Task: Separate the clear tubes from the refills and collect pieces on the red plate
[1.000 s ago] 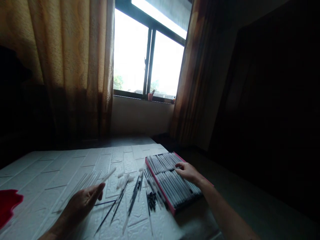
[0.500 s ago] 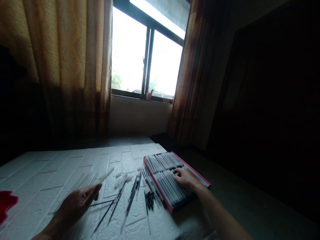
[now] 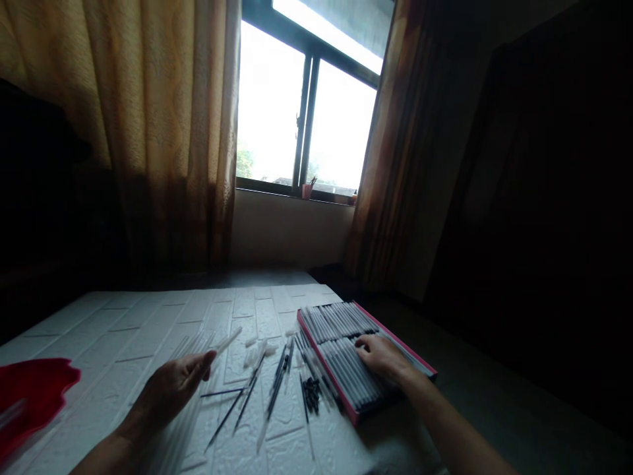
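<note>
My left hand (image 3: 178,386) is closed in a pinch on a clear pen barrel (image 3: 228,339), which points up and away to the right. Below that hand, several long clear tubes (image 3: 173,432) lie on the table. My right hand (image 3: 383,356) rests over a pink-edged box (image 3: 324,373), its thumb and bent forefinger apart and touching the rows of translucent pens (image 3: 341,373) inside. Nothing shows between those fingers. Thin dark refills (image 3: 279,382) are scattered between my hands, with small whitish pieces (image 3: 252,356) and a pile of short black caps (image 3: 311,396) beside the box.
A red scalloped tray (image 3: 49,389) stands at the left with something pale in it. The table (image 3: 143,330) has a white brick-pattern cover. Behind are a curtain (image 3: 163,132), a bright window (image 3: 271,105) and a small pink cup (image 3: 307,190) on the sill.
The view has swung left, so everything sits further right and more of the red tray shows. My left hand keeps the pen barrel; my right hand stays over the box.
</note>
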### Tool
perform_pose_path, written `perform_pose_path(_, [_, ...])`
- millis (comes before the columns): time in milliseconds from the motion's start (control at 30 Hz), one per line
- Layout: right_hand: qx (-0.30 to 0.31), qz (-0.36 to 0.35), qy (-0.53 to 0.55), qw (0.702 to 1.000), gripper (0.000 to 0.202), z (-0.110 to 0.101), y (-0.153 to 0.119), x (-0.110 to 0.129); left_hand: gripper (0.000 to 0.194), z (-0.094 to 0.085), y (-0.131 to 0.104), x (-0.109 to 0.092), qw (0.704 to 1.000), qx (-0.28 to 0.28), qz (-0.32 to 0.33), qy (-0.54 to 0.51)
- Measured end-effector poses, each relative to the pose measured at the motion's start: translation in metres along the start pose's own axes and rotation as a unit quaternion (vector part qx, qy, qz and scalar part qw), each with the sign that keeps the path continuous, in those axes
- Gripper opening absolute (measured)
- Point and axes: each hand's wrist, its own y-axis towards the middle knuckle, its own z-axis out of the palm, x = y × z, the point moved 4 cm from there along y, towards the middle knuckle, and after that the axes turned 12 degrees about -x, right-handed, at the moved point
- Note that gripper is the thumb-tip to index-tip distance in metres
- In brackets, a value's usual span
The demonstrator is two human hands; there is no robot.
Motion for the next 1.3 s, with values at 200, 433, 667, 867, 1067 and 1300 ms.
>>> perform_pose_path(200, [-0.004,-0.004,-0.016,1.0,0.028,-0.009,0.004,0.004,0.061,-0.001,0.001,0.005,1.0,-0.012,0.003,-0.008])
perform_pose_path(433, [-0.02,-0.066,-0.005,0.998,0.027,-0.018,0.017,0.057,0.061,-0.009,0.001,0.006,0.999,-0.043,0.001,-0.005])
perform_pose_path(667, [-0.007,-0.169,0.008,0.986,0.024,0.02,0.013,0.15,0.06,-0.011,0.002,0.007,0.999,-0.044,0.01,0.013])
perform_pose_path(867, [0.011,-0.225,0.006,0.974,0.025,0.051,0.004,0.199,0.06,-0.015,0.003,0.011,0.997,-0.058,0.018,0.041])
perform_pose_path(1067, [0.001,-0.27,0.014,0.963,0.031,0.066,0.013,0.241,0.058,-0.021,0.005,0.018,0.996,-0.081,-0.009,0.045])
perform_pose_path(1300, [0.002,-0.32,-0.01,0.947,0.04,0.087,0.027,0.276,0.057,-0.023,0.006,0.022,0.995,-0.078,-0.024,0.049])
